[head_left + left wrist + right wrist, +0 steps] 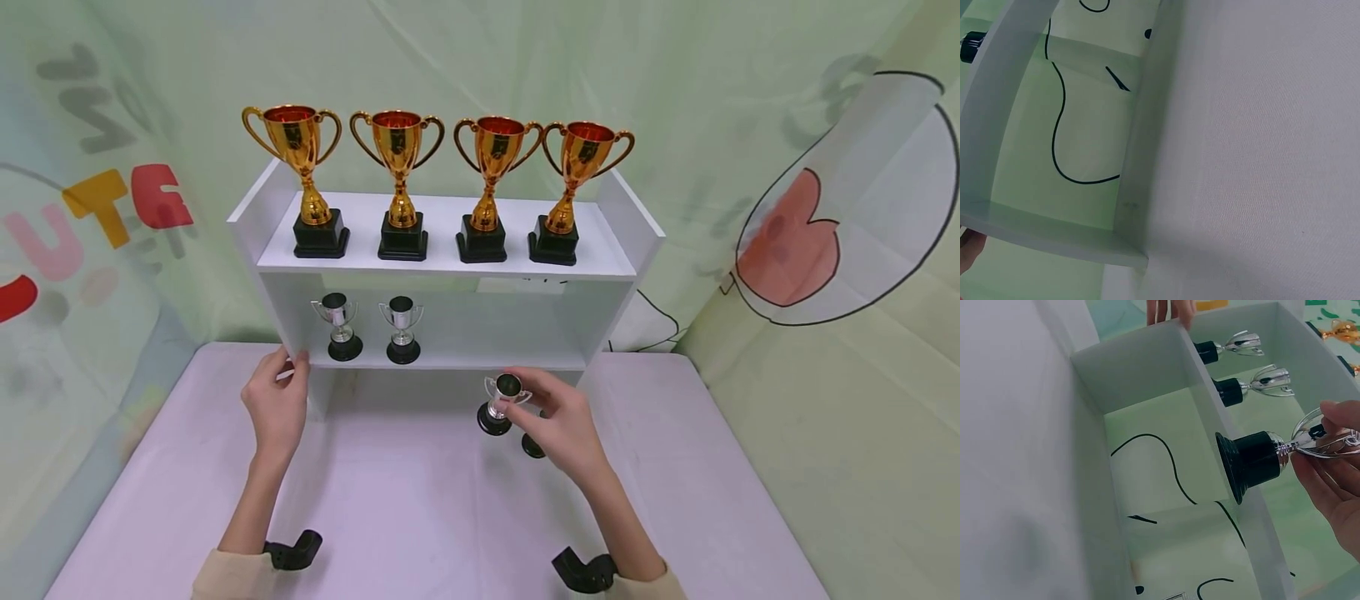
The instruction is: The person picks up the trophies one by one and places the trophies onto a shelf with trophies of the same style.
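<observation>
In the head view my right hand (558,421) pinches a small silver trophy (497,408) between thumb and fingers, by its cup and handles. The trophy's round black base (1250,462) is in front of the middle shelf's edge in the right wrist view. Another small trophy (533,447) on the table is mostly hidden behind this hand. My left hand (277,400) grips the left side of the white shelf unit (450,364), fingers and thumb at its edge. Two small silver trophies (341,329) stand upright at the left of the middle shelf.
Several large gold trophies (401,171) with square black bases stand in a row on the top shelf. The unit rests on a table with a pale cloth (420,500). Printed curtains (825,400) surround the table. A thin black cable (660,312) runs behind the unit.
</observation>
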A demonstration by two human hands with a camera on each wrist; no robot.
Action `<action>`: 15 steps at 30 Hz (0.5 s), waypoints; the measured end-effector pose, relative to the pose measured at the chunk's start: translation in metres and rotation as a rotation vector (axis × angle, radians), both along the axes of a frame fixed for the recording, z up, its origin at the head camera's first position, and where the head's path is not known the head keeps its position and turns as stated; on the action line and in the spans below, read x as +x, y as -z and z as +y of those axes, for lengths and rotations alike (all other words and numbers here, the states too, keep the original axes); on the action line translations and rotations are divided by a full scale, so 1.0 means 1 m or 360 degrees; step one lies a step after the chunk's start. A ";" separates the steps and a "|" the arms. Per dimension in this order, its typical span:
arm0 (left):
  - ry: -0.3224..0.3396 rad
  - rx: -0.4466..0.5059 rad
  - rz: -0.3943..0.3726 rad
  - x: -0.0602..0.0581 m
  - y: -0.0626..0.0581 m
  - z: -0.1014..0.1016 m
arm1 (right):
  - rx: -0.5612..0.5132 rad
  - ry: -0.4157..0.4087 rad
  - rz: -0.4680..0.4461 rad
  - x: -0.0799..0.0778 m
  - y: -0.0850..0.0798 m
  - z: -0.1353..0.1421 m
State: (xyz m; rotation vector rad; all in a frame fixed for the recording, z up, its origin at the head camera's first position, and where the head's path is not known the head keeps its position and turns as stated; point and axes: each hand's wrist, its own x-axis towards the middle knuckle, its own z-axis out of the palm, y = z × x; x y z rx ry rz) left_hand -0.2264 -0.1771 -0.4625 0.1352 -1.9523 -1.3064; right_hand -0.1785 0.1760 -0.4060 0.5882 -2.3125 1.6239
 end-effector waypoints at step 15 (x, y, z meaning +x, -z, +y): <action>-0.0006 -0.0007 0.0000 0.000 0.000 0.000 | -0.0010 -0.0013 -0.0026 -0.017 -0.020 -0.012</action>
